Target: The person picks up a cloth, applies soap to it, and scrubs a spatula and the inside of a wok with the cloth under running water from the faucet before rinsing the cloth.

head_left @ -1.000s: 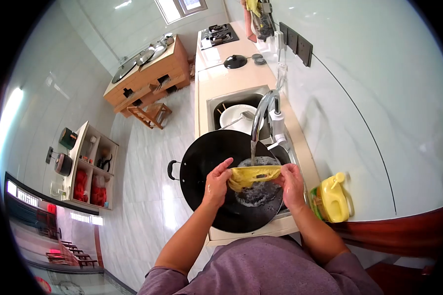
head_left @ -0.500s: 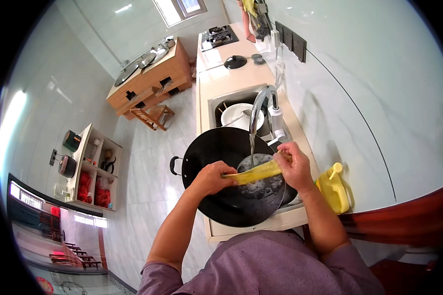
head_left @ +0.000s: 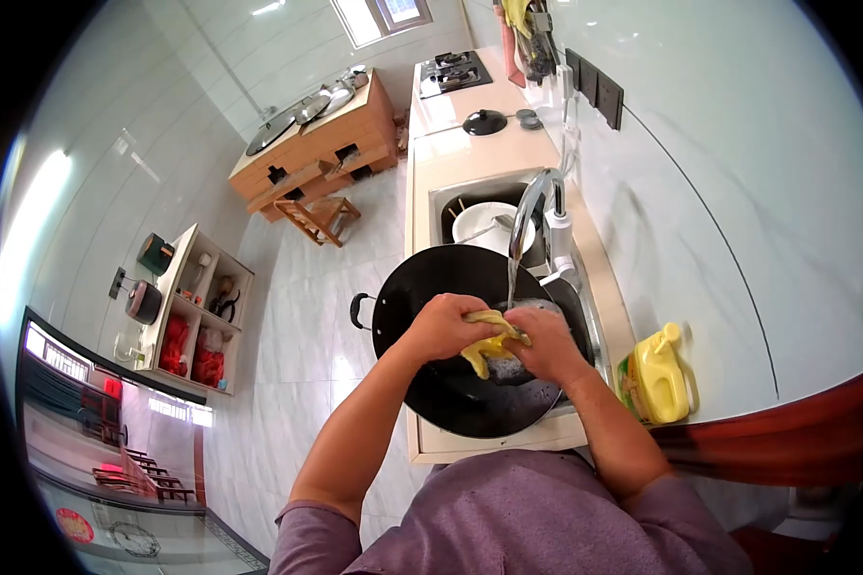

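Note:
A yellow cloth point(head_left: 489, 353) is bunched between my two hands, above a large black wok point(head_left: 451, 398). My left hand point(head_left: 443, 328) grips its left side, and my right hand point(head_left: 544, 343) is closed on its right side. Water runs from the curved faucet point(head_left: 524, 218) down into the wok, close behind my right hand. Soapy water lies in the wok, partly hidden by my hands and the cloth. The wok rests over the near part of the sink point(head_left: 594, 337).
A white bowl point(head_left: 479, 222) with utensils sits in the far basin. To the right stands a yellow bottle point(head_left: 658, 379). A black lid point(head_left: 484, 122) and a gas stove point(head_left: 454, 74) are farther along the counter. The wok's handle point(head_left: 357, 310) sticks out left.
My hands have come together, and the cloth stretched between them is now bunched up. The whole view has shifted slightly, moving the surroundings to the right in the frame.

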Demonstrator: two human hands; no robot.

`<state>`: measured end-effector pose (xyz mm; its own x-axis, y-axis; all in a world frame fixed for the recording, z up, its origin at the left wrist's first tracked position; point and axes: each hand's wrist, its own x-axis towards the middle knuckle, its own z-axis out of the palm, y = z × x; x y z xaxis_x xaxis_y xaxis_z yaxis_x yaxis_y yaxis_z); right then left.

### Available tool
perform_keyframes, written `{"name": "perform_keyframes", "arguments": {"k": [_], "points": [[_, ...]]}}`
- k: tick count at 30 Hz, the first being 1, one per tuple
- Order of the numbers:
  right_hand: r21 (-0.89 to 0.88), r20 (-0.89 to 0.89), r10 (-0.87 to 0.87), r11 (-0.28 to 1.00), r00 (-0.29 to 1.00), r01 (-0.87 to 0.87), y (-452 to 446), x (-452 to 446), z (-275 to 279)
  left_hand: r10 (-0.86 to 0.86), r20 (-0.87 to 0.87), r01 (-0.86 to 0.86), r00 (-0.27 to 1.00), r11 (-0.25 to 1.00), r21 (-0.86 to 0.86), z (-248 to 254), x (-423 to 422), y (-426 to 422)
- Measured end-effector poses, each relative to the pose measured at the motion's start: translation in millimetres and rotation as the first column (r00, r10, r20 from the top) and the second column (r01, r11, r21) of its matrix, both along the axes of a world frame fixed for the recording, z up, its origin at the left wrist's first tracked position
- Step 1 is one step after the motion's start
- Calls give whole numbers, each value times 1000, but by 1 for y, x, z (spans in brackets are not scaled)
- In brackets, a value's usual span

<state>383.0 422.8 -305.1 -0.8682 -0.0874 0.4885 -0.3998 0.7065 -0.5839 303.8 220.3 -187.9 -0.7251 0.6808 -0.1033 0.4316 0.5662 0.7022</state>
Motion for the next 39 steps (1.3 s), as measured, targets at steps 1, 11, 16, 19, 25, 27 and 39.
{"name": "perform_keyframes", "arguments": {"k": [1, 11, 16, 19, 25, 27, 39], "points": [[-148, 141, 88, 987, 986, -67, 1, -3, 0, -28, -62, 24, 998, 998, -66, 2, 1, 3], [-931, 258, 575, 362, 776, 41, -16, -4, 1, 23, -395, 2, 919, 998, 62, -26, -24, -28], [-924, 281, 626, 382, 727, 29, -26, -6, 30, 276, -38, -256, 960, 928, 270, -64, -36, -27], [-964, 165, 637, 265, 753, -13, -28, -6, 51, 209, 745, -595, 634, 747, 296, -79, -16, -13], [-998, 48, 521, 68, 852, 15, -20, -8, 72, -398, 873, -606, 282, 632, 484, -113, 40, 4], [-998, 54, 447, 46, 893, 38, -15, -3, 76, -367, 854, -660, 370, 543, 519, -110, 44, -4], [-990, 140, 365, 86, 920, 116, 15, 18, 30, 90, 842, -583, 532, 760, 287, -100, 32, -56]]}}
